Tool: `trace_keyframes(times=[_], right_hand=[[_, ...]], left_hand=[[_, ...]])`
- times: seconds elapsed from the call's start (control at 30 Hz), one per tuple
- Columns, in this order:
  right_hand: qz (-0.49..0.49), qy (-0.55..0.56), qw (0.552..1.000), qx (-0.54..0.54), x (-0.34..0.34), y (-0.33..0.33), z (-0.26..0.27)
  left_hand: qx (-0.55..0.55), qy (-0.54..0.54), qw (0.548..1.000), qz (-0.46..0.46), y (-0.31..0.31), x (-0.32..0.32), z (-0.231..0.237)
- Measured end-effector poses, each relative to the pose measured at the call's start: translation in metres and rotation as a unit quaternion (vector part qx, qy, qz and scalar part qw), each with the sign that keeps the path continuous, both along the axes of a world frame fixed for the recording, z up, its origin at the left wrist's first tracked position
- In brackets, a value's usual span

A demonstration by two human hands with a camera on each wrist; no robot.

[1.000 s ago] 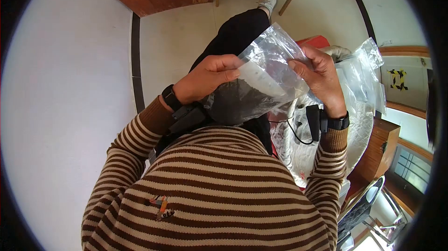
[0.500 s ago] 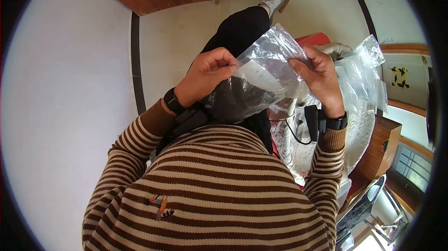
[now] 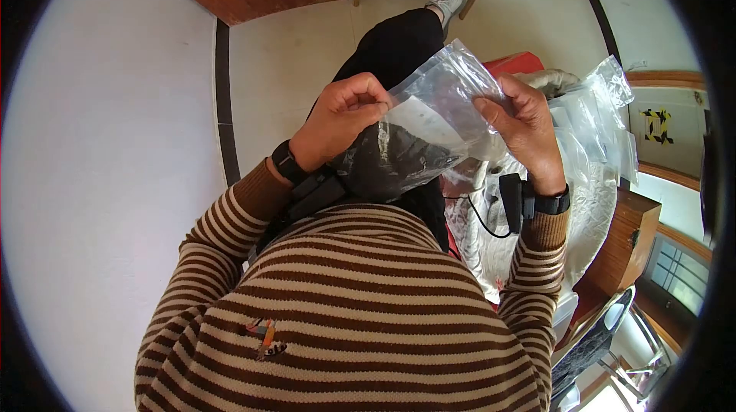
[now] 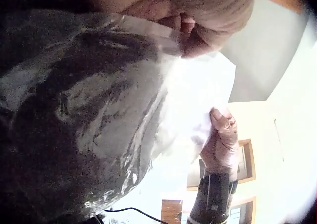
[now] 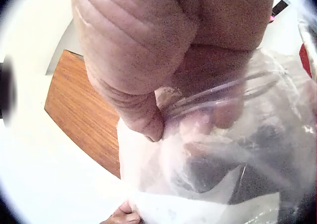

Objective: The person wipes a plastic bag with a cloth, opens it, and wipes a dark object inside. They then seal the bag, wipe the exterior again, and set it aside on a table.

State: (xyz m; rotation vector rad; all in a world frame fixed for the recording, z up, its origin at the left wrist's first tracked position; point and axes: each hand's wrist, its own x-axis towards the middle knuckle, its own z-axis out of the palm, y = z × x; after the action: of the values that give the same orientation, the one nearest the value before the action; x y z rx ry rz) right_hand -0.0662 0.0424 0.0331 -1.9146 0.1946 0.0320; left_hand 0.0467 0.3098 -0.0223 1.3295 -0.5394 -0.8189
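Between the two hands hangs a clear zip-top plastic bag (image 3: 452,78), tilted over the lap. A white patch (image 3: 422,119) shows through its middle, and its lower part looks dark. The left hand (image 3: 337,124) pinches the bag's left edge between thumb and bent index finger. At the opposite edge, the right hand (image 3: 525,128) grips the plastic, thumb on the near face. In the right wrist view, the right thumb (image 5: 146,120) presses beside the zip ridges (image 5: 223,92), and other fingers show through the film. The left wrist view has the left fingertips (image 4: 198,38) on the bag's edge.
More clear plastic bags (image 3: 594,124) lie on a pale, crinkled cover (image 3: 590,205) beyond the right hand. A red surface (image 3: 514,65) shows behind it. A black cable (image 3: 483,220) loops near the right wrist. A white wall (image 3: 115,182) stands to the left, a wooden cabinet (image 3: 625,239) to the right.
The left index finger has bent more and the left hand has risen slightly at the bag's edge. The right hand keeps its grip almost unmoved. The foot ahead has shifted a little right.
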Motion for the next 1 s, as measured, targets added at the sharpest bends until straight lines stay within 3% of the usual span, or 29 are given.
trace_keyframes(times=[0.5,0.67,0.73,0.77,0.83,0.93,1.0], right_hand=[[0.023,0.01,1.0,0.012,-0.016,0.009,0.019],[0.038,0.041,0.998,0.034,-0.024,0.015,0.033],[0.073,-0.056,0.995,0.047,-0.033,0.024,0.04],[0.046,-0.053,0.997,0.031,-0.039,0.026,0.051],[0.148,-0.047,0.988,-0.003,-0.054,0.027,0.073],[0.134,-0.044,0.989,-0.051,-0.082,0.009,0.091],[0.136,-0.041,0.987,-0.071,-0.098,0.002,0.103]], left_hand=[[-0.007,0.015,1.0,-0.021,0.0,-0.004,-0.003],[-0.023,0.001,0.997,-0.068,0.007,-0.006,0.0],[-0.06,0.004,0.993,-0.101,0.001,-0.007,0.004],[-0.048,0.018,0.991,-0.125,0.001,-0.007,0.009],[-0.046,0.027,0.984,-0.172,0.003,-0.011,0.017],[-0.024,0.017,0.98,-0.199,-0.001,-0.012,0.018],[-0.006,0.066,0.981,-0.183,-0.003,-0.012,0.003]])
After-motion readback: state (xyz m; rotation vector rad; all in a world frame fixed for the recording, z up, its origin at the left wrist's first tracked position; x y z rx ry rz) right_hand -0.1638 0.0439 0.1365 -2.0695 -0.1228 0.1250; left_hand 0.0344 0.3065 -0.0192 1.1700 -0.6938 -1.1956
